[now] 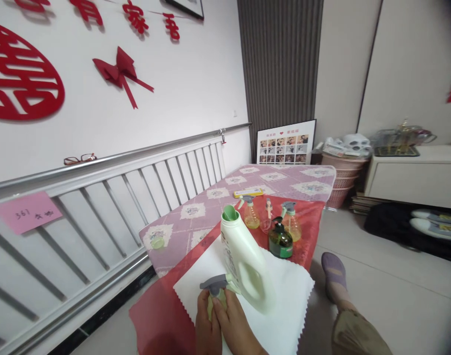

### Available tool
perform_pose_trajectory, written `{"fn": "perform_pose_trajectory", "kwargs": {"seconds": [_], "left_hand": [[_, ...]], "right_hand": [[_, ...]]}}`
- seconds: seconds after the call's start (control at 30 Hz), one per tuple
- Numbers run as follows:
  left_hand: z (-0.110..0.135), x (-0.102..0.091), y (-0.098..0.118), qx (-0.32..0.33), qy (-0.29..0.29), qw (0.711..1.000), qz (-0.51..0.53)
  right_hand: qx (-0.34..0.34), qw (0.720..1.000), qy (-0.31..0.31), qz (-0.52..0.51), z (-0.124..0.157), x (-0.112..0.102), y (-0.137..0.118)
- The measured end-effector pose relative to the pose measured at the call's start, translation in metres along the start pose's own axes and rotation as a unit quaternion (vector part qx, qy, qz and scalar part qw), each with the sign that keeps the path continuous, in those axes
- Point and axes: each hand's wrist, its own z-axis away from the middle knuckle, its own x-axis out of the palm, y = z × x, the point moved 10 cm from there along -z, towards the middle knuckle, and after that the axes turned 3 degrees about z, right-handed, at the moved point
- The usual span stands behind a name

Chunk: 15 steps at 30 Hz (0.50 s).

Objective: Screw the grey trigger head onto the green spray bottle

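Observation:
Both my left hand (206, 315) and my right hand (233, 318) are closed around a small spray bottle (214, 282). Its grey trigger head shows above my fingers, while most of the body is hidden. Just beyond, a large pale green detergent jug (244, 261) stands uncapped, a green spout in its mouth. The jug rests on a white cloth (288, 291) with a zigzag edge. Behind it are a yellowish spray bottle (251, 217), a pinkish clear spray bottle (267, 222), another yellowish spray bottle (292, 227) and a dark green pump bottle (281, 241).
A red cloth (310, 224) lies over the patterned tablecloth (214, 193). On the table are a yellow flat box (248, 193) and a light green cap-like piece (158, 242). A white radiator (136, 199) runs along the left. A person's foot (334, 273) shows at right.

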Motion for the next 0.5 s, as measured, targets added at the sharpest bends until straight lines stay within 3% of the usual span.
{"fn": "perform_pose_trajectory", "kwargs": {"seconds": [0.3, 0.5], "left_hand": [[0.002, 0.009, 0.01, -0.008, -0.101, 0.994, -0.031], [-0.005, -0.002, -0.008, -0.008, -0.07, 0.994, -0.081]], "right_hand": [[-0.002, 0.999, 0.038, -0.009, -0.006, -0.002, 0.006], [-0.036, 0.997, 0.061, -0.017, 0.007, -0.01, 0.013]]}}
